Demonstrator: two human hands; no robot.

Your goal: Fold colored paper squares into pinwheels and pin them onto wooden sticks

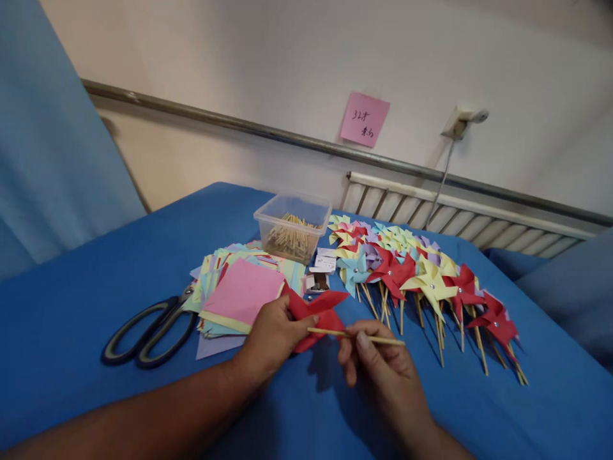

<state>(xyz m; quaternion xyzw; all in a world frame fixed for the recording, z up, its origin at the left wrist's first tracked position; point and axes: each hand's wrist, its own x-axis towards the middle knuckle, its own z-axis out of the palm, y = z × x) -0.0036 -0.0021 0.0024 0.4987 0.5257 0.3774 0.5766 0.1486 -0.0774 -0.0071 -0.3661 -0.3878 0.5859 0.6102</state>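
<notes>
A red paper pinwheel point(323, 310) is pinched in my left hand point(275, 332), its folded blades facing away from me. My right hand point(380, 358) grips a thin wooden stick point(389, 341) between thumb and fingers. The stick lies nearly level, its left end against the pinwheel beside my left thumb. Whether the two are joined, I cannot tell. Just beyond the pinwheel sits a small open box point(318, 281) with dark contents, next to a white lid or card point(325, 260).
Left of my hands are stacked coloured paper squares point(246, 291) and scissors point(148, 332). Behind stands a clear plastic box point(292, 227) of short sticks. Many finished pinwheels point(431, 284) on sticks lie at the right on the blue cloth point(143, 255). A rail point(268, 131) crosses the wall.
</notes>
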